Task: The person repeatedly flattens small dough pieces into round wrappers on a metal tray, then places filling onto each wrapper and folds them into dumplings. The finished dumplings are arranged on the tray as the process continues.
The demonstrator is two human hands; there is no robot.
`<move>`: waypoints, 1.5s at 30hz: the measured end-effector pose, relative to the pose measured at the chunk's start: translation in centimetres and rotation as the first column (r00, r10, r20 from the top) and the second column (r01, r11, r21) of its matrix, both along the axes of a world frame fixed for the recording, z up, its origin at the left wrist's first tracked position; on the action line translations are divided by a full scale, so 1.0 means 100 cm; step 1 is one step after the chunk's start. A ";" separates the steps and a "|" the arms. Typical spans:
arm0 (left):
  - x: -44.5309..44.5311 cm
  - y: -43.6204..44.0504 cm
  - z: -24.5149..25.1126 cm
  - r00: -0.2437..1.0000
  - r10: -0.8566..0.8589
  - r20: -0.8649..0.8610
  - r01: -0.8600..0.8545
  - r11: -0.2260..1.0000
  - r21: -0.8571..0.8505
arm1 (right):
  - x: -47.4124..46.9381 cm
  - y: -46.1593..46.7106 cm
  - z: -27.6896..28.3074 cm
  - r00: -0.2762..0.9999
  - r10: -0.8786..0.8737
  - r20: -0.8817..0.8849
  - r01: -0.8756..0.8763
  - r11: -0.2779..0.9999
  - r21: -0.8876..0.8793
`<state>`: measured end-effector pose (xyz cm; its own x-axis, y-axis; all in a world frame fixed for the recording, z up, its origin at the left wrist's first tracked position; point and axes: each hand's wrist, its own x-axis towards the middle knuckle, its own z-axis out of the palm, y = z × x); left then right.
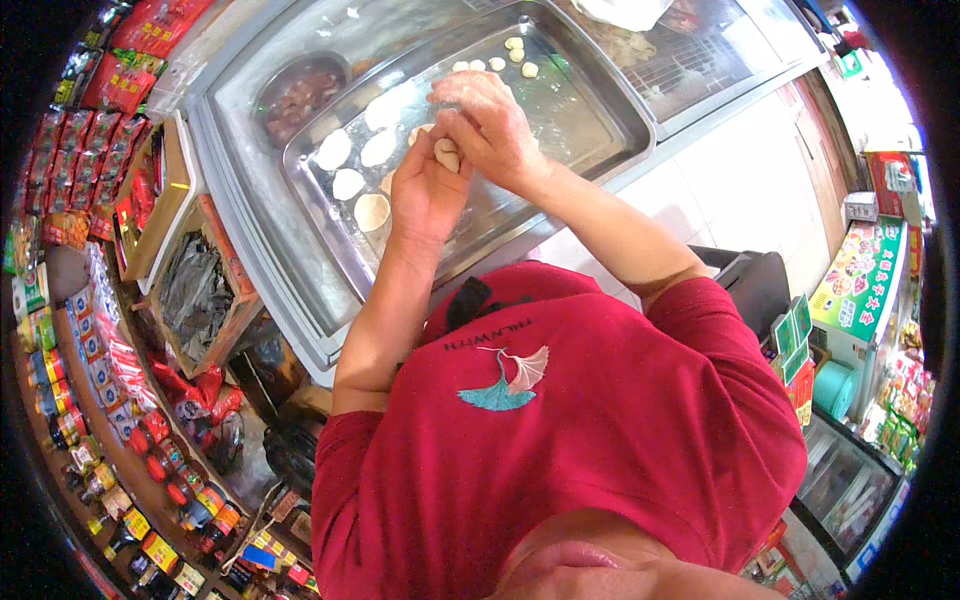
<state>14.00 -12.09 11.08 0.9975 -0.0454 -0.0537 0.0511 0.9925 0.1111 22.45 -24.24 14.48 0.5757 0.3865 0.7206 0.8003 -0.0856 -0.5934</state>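
Observation:
A small piece of pale dough (447, 155) sits between my two hands, over a large metal tray. My left hand (429, 187) is turned up and grips it near the fingertips. Curled just above and against it is my right hand (491, 127); its fingertips partly hide one another, so its hold on the dough is unclear. Flat rounds of dough, among them a floury one (379, 146) and a yellowish one (372, 212), lie at the tray's left. Several small dough balls (516, 55) are at its far end.
The metal tray (637, 135) stands on a glass-topped chest freezer (225, 142). Left of the tray is a round bowl (304, 94) of what looks like meat. A wooden box (193, 296) of dark plastic bags and shelves of packaged goods (82, 161) stand left. A dark bin-like container (754, 289) is at right.

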 end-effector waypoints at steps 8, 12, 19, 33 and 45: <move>-0.007 -0.005 0.014 0.996 0.035 -0.078 -0.016 0.974 0.227 | -0.022 -0.020 0.001 0.996 0.079 0.043 -0.055 0.912 -0.406; -0.008 -0.012 0.010 0.988 0.087 -0.128 -0.051 0.963 0.265 | -0.016 -0.011 -0.009 0.964 0.190 0.188 -0.125 0.942 -0.310; -0.010 -0.006 0.016 0.968 0.210 -0.134 -0.105 0.831 0.547 | -0.019 -0.005 -0.011 0.982 0.066 -0.177 -0.103 0.973 -0.208; -0.019 0.005 0.015 0.920 0.389 -0.039 -0.050 0.216 0.975 | -0.015 -0.024 0.004 0.685 0.153 -0.713 -0.372 0.914 -0.161; -0.017 -0.001 0.020 0.898 0.435 -0.070 -0.169 0.486 0.858 | -0.016 -0.019 -0.006 0.556 0.255 -0.791 -0.307 0.948 0.089</move>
<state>12.33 -12.14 13.09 0.8811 0.4528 -0.1363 -0.0761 0.4203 0.9042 20.82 -26.15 13.84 0.7580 0.6521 0.0153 0.0134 0.0079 -0.9999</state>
